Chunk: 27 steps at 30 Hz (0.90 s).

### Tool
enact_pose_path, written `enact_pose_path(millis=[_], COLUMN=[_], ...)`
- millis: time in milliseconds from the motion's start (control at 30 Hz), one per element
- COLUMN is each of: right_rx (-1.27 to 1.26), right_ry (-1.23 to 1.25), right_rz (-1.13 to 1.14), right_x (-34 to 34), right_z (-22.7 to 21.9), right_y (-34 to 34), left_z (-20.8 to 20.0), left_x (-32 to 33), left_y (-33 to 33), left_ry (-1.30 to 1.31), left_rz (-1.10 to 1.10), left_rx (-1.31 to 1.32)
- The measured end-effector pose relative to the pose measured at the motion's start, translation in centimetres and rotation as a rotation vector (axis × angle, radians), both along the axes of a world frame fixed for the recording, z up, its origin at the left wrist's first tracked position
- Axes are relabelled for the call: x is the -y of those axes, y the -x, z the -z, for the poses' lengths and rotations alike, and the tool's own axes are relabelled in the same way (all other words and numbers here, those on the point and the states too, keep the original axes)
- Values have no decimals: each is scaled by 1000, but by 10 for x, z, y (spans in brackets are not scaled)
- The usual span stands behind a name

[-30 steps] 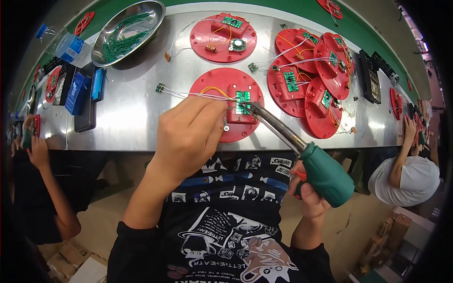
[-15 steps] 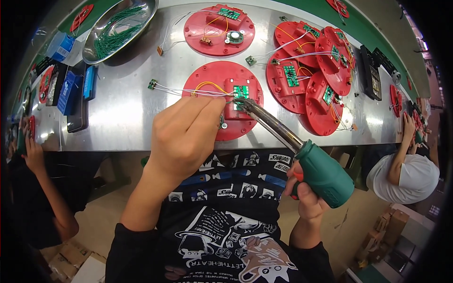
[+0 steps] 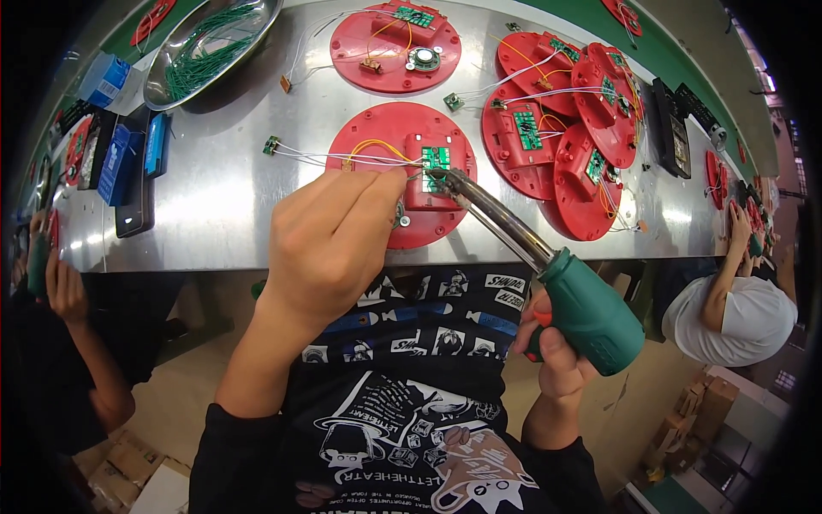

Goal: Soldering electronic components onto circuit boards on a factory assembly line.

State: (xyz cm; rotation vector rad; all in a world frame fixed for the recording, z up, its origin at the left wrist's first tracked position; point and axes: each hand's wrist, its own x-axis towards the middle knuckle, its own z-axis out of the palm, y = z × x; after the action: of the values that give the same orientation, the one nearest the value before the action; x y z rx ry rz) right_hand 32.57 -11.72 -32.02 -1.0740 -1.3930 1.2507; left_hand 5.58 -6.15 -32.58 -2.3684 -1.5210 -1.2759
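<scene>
Soldering iron (image 3: pixel 548 265) gripped by right hand (image 3: pixel 548 355), left hand (image 3: pixel 338 231) pinching thin wire (image 3: pixel 342 158), round red disc (image 3: pixel 402 176)

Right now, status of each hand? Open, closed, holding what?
Left hand: closed, fingertips pinching something thin at the green circuit board; what exactly cannot be told.
Right hand: closed on the soldering iron.

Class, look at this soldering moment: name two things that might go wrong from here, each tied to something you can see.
1. The left hand pinches wires right beside the soldering iron tip on the green circuit board; its fingertips may get burnt.
2. Thin white wires trail loose across the red round plate; the hot barrel might touch and melt their insulation.
</scene>
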Motion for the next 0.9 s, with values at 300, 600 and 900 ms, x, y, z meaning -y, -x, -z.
enact_pose_path(millis=[300,600,900], right_rx=[-53,-40,-40], right_ry=[40,37,124], right_rz=[58,98,61], right_x=[-3,-1,-5], right_z=[-7,-8,-17], right_y=[10,13,8], left_z=[4,9,8], left_x=[-2,-4,-4], left_y=[0,2,2], left_ry=[-50,-81,-64], left_rz=[5,3,8], left_rx=[10,15,49])
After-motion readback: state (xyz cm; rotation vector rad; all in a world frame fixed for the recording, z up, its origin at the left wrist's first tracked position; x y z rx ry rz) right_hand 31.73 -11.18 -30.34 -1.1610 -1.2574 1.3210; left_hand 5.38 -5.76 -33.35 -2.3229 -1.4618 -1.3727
